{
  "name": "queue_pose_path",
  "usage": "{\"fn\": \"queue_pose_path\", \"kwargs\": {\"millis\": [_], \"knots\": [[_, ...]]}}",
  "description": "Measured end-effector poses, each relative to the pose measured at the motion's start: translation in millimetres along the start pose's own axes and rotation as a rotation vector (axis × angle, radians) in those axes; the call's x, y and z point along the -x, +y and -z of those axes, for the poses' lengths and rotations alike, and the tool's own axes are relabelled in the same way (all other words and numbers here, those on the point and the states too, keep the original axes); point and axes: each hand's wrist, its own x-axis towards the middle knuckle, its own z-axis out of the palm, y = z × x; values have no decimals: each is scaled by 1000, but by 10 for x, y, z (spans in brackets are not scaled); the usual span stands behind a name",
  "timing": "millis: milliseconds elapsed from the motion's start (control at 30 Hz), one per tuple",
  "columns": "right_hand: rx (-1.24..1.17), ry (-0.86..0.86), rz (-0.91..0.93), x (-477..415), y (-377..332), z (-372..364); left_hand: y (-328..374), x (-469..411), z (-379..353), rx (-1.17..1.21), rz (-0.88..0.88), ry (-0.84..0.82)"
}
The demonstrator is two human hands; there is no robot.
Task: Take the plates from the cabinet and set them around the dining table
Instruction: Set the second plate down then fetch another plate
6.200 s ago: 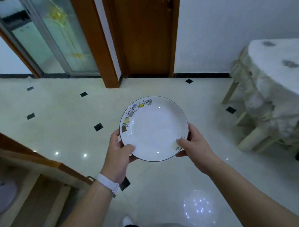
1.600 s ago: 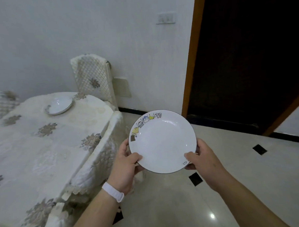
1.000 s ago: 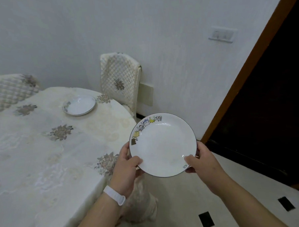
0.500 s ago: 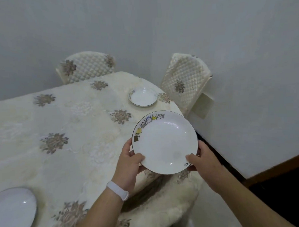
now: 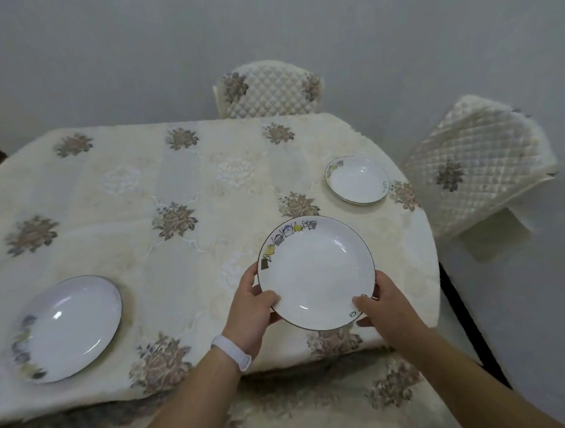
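Head view: left hand (image 5: pixel 251 307) and right hand (image 5: pixel 387 308) grip a round white cartoon-rimmed ceramic plate (image 5: pixel 316 272) near the 5 o'clock edge of the cream floral-clothed table (image 5: pixel 180 267); set down too close, it could tip off.

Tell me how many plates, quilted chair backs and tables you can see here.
Plates: 3, the held plate, the left plate, the far plate.
Quilted chair backs: 2, the far chair, the right chair.
Tables: 1, the dining table.
Total: 6.
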Motion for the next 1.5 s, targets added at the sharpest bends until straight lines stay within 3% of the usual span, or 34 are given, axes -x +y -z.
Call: {"fn": "queue_pose_path", "kwargs": {"millis": [433,1133,1300,1400,1500], "knots": [[137,-256,-78,-1177,636,69,-636,-676,-273,-16,127,331],[239,-417,-60,-1543,925,119,-1147,-647,-383,-334,117,518],[286,-433,-53,-1515,856,212,-1112,-571,-400,-305,162,544],[375,-397,15,-1508,784,299,-1067,-483,-370,-308,170,547],[639,-350,225,-1477,644,419,-964,-284,-355,-488,103,501]]}}
